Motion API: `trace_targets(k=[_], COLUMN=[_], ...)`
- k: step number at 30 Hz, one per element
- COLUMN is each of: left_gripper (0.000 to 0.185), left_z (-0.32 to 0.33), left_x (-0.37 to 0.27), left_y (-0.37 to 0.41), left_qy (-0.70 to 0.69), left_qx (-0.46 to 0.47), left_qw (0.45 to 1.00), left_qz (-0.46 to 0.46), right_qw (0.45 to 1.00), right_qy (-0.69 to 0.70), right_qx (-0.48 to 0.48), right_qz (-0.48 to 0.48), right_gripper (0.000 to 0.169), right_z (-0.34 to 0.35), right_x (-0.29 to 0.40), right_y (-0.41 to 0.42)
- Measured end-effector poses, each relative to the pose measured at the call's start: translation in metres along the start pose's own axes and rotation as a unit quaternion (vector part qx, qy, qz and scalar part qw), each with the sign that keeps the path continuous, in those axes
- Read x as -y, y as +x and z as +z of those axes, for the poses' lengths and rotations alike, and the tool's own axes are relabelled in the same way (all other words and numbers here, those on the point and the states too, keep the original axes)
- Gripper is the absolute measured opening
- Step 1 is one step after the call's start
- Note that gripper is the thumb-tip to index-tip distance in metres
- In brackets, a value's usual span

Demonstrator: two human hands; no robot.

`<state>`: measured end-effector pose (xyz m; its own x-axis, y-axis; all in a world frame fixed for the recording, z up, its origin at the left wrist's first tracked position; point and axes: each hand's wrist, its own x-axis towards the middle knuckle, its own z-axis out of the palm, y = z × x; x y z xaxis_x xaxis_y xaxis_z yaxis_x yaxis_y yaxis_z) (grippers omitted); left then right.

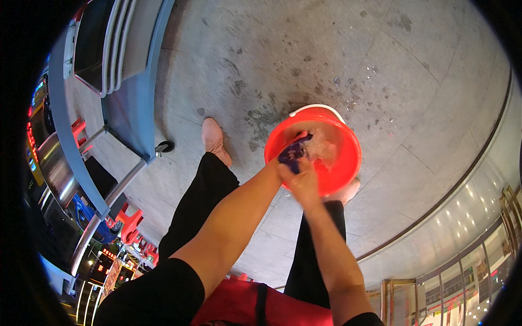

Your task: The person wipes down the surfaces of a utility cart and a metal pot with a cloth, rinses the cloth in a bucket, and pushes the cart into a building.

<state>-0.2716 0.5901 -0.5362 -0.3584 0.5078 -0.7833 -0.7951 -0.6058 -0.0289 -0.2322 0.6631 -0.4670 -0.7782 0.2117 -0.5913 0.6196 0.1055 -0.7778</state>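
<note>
A red plastic bucket (355,150) with a white handle stands on the floor between my feet, with cloudy, stirred water (322,140) in it. Over its near left side is a wet dark purple cloth (291,157). My right hand (304,179) is blurred by motion, its fingers closed against the near end of the cloth. From the left, my left hand (282,168) reaches into the bucket. The cloth and my right hand cover most of it, so its fingers are hidden.
Wet spots mark the grey tiled floor (293,53). My bare feet (214,136) flank the bucket. At left stands a blue-grey metal frame (134,106) on a caster (165,146); red plastic stools (129,223) stand beyond. A shiny curved wall base (461,212) runs along the right.
</note>
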Motion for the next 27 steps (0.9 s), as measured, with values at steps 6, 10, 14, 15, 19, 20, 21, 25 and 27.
trace_targets(k=[6,10,14,15,19,20,21,25,27], left_gripper=[0.036,0.030,0.032,0.039,0.065,0.066,0.068,0.051,0.041], left_z=[-0.025,0.008,-0.010,-0.015,-0.038,-0.051,-0.063,-0.011,0.017], left_x=[0.016,0.004,0.011,0.011,0.033,0.040,0.047,0.014,-0.007], left_y=[0.009,0.000,0.006,0.009,0.016,0.020,0.028,0.014,-0.003], left_qy=[0.097,0.216,0.364,0.517,0.762,0.777,0.789,0.416,0.149], left_qx=[-0.162,-0.253,-0.248,-0.251,-0.229,-0.203,-0.169,-0.259,-0.307], left_qw=[0.975,0.942,0.898,0.815,0.603,0.582,0.557,0.871,0.936], left_qz=[-0.113,-0.045,-0.019,-0.072,0.054,0.130,0.199,-0.030,-0.082], right_qw=[0.974,0.972,0.965,0.955,0.950,0.940,0.916,0.980,0.997], right_qy=[-0.163,-0.125,-0.119,-0.248,-0.209,-0.309,-0.397,-0.094,0.003], right_qx=[-0.141,-0.175,-0.041,0.041,0.226,0.142,0.052,-0.016,-0.032], right_qz=[0.069,0.098,0.230,0.155,0.055,0.022,0.018,0.174,0.065], right_gripper=[0.026,0.040,0.051,0.051,0.048,0.043,0.039,0.031,0.028], right_z=[0.004,-0.011,-0.014,-0.011,-0.001,0.012,0.022,-0.012,-0.023], right_x=[0.016,-0.056,-0.131,-0.134,-0.160,-0.172,-0.191,-0.139,-0.079], right_y=[0.046,0.103,0.130,0.130,0.138,0.131,0.126,0.119,0.091])
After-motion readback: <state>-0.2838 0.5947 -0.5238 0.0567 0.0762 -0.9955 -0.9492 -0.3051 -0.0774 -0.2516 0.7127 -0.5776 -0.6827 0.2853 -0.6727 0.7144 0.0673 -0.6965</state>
